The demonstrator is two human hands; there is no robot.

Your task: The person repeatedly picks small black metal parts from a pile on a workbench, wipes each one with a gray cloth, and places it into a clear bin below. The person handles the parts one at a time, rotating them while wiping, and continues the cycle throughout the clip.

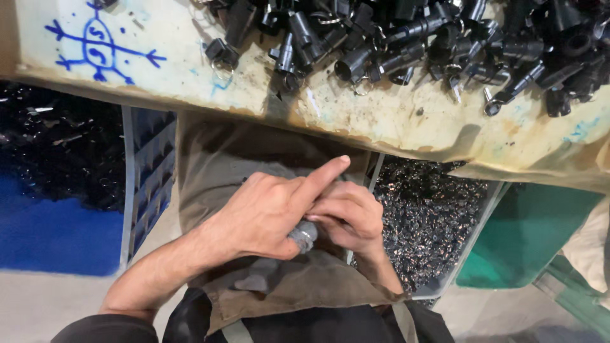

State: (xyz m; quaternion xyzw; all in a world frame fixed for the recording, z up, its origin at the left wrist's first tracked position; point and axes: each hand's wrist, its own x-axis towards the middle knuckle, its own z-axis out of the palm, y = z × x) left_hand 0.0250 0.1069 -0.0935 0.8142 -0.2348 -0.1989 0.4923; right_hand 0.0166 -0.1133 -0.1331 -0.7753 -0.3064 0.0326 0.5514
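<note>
Grey metal piece (305, 235) pinched between my left hand (267, 213) and right hand (346, 222), fingers closed tight around it; I'd steady it over the apron (216, 159).

Over an olive-brown apron (254, 149) both hands meet just below the bench (406, 121) edge. The left hand (267, 213) lies over the right hand (349, 219), its forefinger stretched out, and together they close on a small grey cylindrical part (305, 235) that shows under the left palm. A heap of black plastic fittings (432, 38) with wire rings lies on the stained bench, beside a blue marker drawing (98, 44). Below stand a blue crate (149, 165), a clear bin of small dark pieces (429, 216) and a green bin (527, 235).
</note>
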